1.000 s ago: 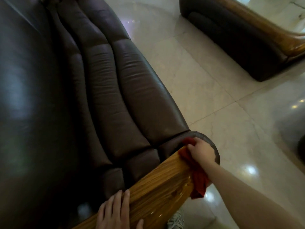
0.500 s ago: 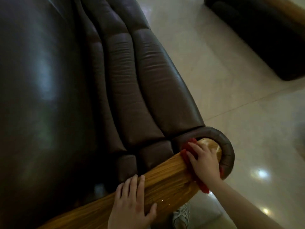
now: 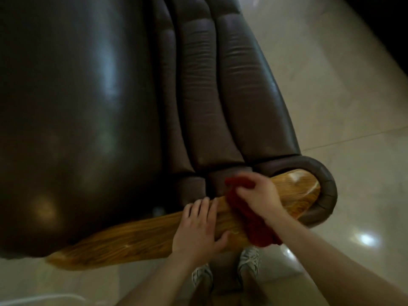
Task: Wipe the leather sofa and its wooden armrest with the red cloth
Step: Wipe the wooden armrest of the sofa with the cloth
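Currently I read the right hand (image 3: 258, 198) as closed over the crumpled red cloth (image 3: 249, 214), pressing it onto the glossy honey-coloured wooden armrest (image 3: 141, 239). Cloth lies under the fingers and drapes off the near edge toward the wrist. Left hand (image 3: 196, 228) rests flat on the wood, fingers spread, gripping nothing, just beside the cloth. Armrest's long axis runs from the rounded tip beyond the right knuckles to the tapered end past the left hand. Judgement: the unwiped stretch lies under and beyond the left hand; that hand blocks the stroke. Dark brown leather sofa (image 3: 72, 102) lies beyond both sets of fingertips.
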